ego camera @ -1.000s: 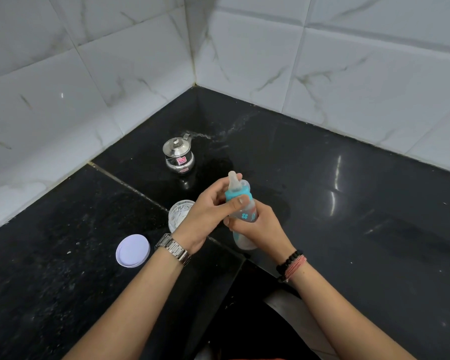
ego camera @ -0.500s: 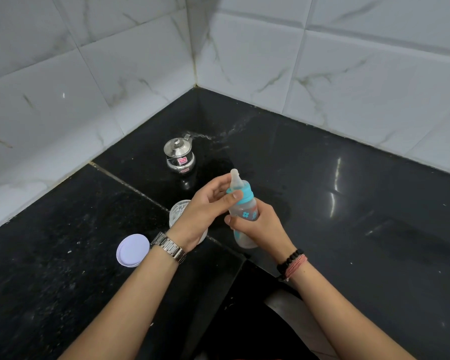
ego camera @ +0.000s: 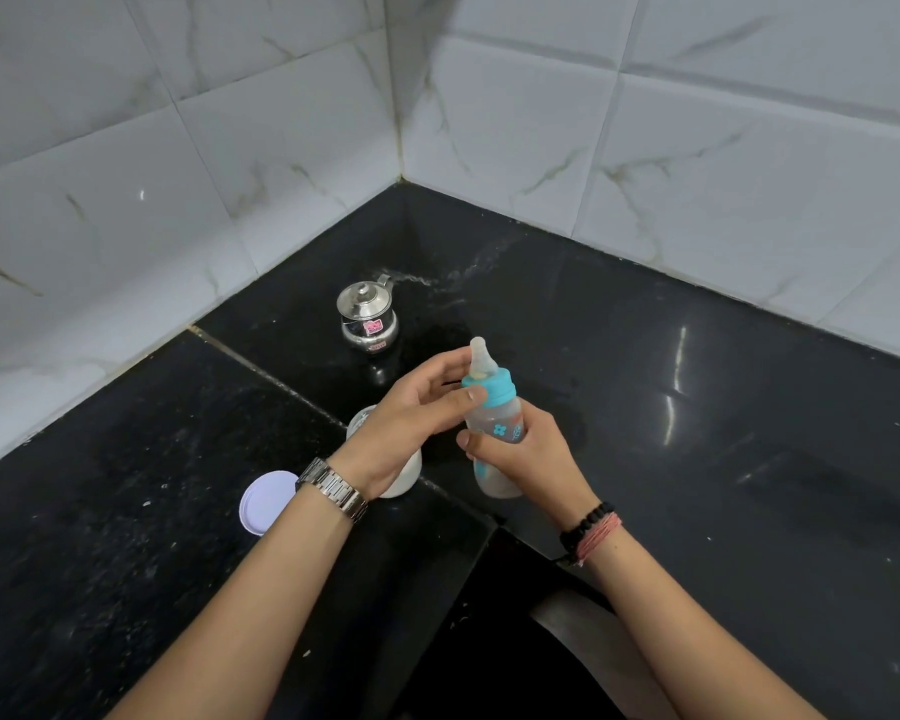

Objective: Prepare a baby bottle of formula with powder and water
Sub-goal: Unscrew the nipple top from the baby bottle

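Looking down through the head camera, the only view I have: the baby bottle (ego camera: 494, 423) is held above the black counter (ego camera: 697, 407), tilted slightly, near the front edge. My right hand (ego camera: 520, 452) is wrapped around the lower half of the body, fingers and thumb curled round it. My left hand (ego camera: 417, 407) sits at the neck, thumb tip against the teal collar (ego camera: 494, 389), the other fingers loosely spread behind the teat (ego camera: 480, 356); I would call it touching, not clamped.

Handling, as I judge it:
- Bottle looks like thin translucent plastic: light, fairly stiff, not fragile.
- Pale contents show in the lower part, so some weight sits low. How full it is I cannot tell.
- The smooth wall may be slippery if wet. A wrap around the mid-body, as the right hand has it, seems the safe hold.
- The collar is the place for twisting. Its edge looks to give some purchase.
- The teat is soft silicone and would buckle, so nothing to grip there.

Behind the left wrist stands an open jar (ego camera: 385, 459) with white contents, mostly hidden. Its white lid (ego camera: 266, 504) lies flat on the counter just to the left. A small steel pot (ego camera: 367, 317) with its lid on stands further back toward the corner.

Writing:
- Bottle carries teal flower prints. Any text on it is too small to read.
- Steel pot has a pink and red sticker, and a second label below it. Neither is legible.
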